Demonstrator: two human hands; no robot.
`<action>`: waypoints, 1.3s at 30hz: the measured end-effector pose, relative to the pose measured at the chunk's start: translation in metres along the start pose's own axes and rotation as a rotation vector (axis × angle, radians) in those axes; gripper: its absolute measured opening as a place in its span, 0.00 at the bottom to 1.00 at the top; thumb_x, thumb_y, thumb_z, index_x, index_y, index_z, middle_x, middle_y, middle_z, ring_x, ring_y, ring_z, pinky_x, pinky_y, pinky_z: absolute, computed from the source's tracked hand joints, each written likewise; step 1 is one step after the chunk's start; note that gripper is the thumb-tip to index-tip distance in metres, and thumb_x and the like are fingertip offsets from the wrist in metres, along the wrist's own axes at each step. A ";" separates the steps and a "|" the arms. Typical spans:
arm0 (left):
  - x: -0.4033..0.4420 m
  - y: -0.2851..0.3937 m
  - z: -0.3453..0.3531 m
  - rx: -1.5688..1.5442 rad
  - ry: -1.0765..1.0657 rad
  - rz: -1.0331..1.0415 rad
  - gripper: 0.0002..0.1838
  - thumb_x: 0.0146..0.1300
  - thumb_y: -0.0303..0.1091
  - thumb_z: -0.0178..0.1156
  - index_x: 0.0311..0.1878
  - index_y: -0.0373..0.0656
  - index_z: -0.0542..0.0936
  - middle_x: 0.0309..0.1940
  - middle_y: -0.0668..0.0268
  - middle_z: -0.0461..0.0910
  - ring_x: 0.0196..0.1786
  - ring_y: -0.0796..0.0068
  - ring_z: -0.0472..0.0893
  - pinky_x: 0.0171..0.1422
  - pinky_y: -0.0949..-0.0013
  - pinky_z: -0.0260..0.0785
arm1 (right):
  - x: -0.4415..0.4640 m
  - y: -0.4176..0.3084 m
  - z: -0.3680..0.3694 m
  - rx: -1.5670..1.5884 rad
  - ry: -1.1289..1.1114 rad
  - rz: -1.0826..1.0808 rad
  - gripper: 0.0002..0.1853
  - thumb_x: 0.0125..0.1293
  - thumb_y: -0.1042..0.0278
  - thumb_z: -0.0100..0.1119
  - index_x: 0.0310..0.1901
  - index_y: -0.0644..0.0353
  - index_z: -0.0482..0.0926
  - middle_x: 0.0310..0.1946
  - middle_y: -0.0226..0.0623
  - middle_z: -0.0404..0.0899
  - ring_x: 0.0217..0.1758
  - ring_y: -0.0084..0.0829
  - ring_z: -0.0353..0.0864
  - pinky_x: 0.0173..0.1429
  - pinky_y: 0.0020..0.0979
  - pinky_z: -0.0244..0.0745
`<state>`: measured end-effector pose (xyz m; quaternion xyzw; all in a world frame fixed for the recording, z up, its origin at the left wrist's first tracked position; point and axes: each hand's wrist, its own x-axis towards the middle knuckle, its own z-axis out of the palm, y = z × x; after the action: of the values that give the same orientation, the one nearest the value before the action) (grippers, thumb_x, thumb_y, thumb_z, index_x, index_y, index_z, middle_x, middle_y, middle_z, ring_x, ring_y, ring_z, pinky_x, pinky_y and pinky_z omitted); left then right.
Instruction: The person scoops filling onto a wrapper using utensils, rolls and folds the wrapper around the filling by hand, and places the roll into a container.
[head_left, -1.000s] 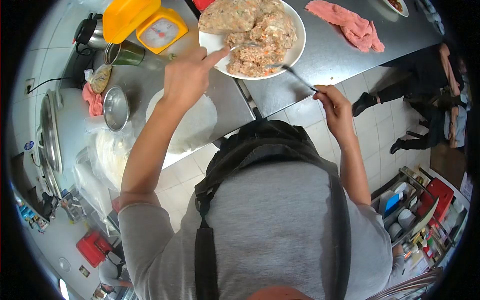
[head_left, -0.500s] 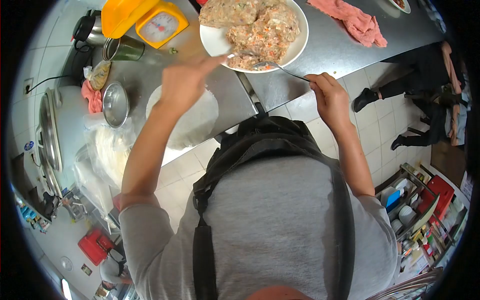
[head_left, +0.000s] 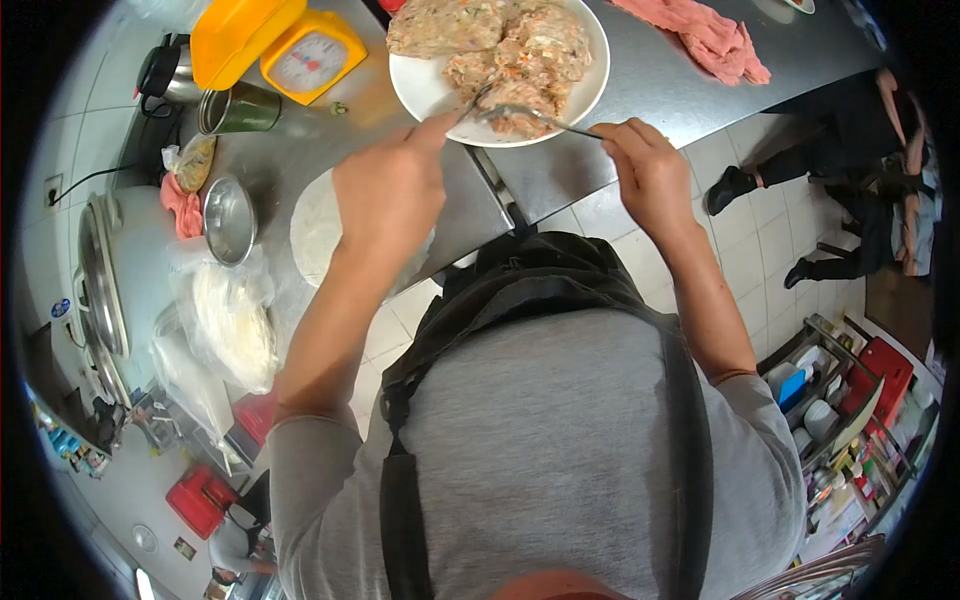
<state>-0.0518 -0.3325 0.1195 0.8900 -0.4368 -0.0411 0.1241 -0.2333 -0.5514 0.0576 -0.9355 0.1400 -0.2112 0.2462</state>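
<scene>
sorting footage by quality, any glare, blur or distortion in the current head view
Head view: strong wide-angle bending, with black curved borders; pale glare on the metal table beside the plate; left hand and right hand fairly clear, no heavy blur; small markings on the scale hard to read.

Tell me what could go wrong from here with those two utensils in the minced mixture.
Some mixture could spill over the plate's near rim, since both utensils are working close to it.

The left utensil and right utensil could knock together, as their ends are close.

The left hand and forearm overlap the pale round sheet in this view; if low enough, they might brush it, though I can't tell the clearance.
</scene>
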 end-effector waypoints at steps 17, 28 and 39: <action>0.012 -0.019 0.037 0.093 0.227 0.385 0.31 0.52 0.21 0.63 0.60 0.58 0.88 0.27 0.69 0.74 0.31 0.66 0.77 0.39 0.61 0.64 | -0.015 0.027 -0.048 0.026 -0.055 0.218 0.08 0.70 0.74 0.65 0.47 0.56 0.88 0.35 0.37 0.83 0.35 0.41 0.83 0.39 0.39 0.78; 0.020 -0.033 0.040 -0.303 -0.088 0.129 0.20 0.67 0.25 0.61 0.60 0.52 0.88 0.30 0.66 0.83 0.31 0.65 0.79 0.40 0.62 0.71 | -0.024 0.022 -0.025 -0.021 -0.062 0.066 0.11 0.63 0.79 0.66 0.46 0.56 0.87 0.32 0.36 0.81 0.36 0.40 0.82 0.40 0.40 0.77; 0.052 -0.080 -0.044 -1.005 -0.453 -0.239 0.16 0.73 0.33 0.63 0.60 0.41 0.88 0.29 0.85 0.73 0.27 0.93 0.61 0.32 0.80 0.51 | -0.020 0.019 -0.067 0.308 0.123 0.239 0.07 0.73 0.79 0.61 0.50 0.66 0.85 0.35 0.38 0.82 0.37 0.26 0.79 0.41 0.30 0.76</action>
<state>0.0492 -0.3181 0.1436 0.7337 -0.2751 -0.4481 0.4304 -0.2844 -0.5867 0.0942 -0.8488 0.2310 -0.2563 0.4006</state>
